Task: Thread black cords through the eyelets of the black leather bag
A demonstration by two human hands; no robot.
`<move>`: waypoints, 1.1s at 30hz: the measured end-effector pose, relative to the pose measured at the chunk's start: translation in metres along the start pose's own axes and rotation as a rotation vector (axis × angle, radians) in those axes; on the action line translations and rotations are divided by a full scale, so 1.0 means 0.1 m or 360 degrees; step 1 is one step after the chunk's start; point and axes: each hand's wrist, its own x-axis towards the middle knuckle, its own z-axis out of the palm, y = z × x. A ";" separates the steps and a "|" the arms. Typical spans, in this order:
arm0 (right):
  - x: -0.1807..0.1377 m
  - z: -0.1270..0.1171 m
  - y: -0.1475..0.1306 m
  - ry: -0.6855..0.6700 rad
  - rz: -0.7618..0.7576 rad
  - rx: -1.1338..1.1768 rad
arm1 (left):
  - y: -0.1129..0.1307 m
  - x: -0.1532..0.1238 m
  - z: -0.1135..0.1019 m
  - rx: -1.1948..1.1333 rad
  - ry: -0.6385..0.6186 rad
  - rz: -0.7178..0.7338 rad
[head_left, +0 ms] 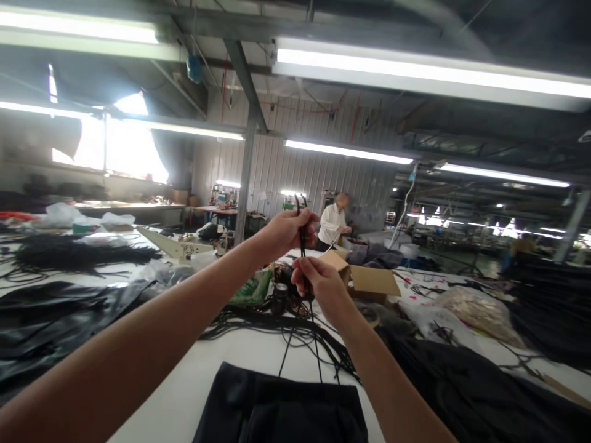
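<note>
Raised in front of me, my left hand (292, 232) is closed around a pair of black cords (303, 243), whose two tips poke up above the fingers. Just below it, my right hand (316, 278) pinches the same cords. From there the cords run down to a black garment (281, 406) lying at the near edge of the white table (175, 375). Whether the cords are knotted between my fingers is hidden.
A bundle of black cords (249, 321) lies across the table behind the garment. Beyond are an open cardboard box (373, 281), a dark jar (279, 298) and a sewing machine (182, 246). Black fabric is heaped left and right. A person (332, 221) in white stands farther back.
</note>
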 end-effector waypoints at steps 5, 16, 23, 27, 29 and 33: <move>-0.08 0.02 0.02 0.0028 -0.0030 -0.0012 | -0.05 -0.06 -0.05 0.0152 -0.0099 0.0039; -0.12 -0.03 0.08 0.0038 -0.0004 0.0018 | 0.02 -0.14 -0.04 0.0022 -0.0273 0.0018; -0.12 -0.03 0.00 0.0046 -0.0104 -0.0001 | 0.08 -0.08 0.02 0.0078 -0.0229 0.0055; -0.11 -0.05 -0.03 0.0049 -0.0094 -0.0014 | 0.11 -0.06 0.06 0.0102 -0.0165 0.0046; -0.12 -0.06 -0.01 0.0054 -0.0071 -0.0020 | 0.11 -0.07 0.08 0.0095 -0.0130 0.0022; -0.16 -0.10 0.08 0.0048 -0.0005 -0.0057 | 0.03 -0.12 0.09 0.0085 -0.0031 -0.0043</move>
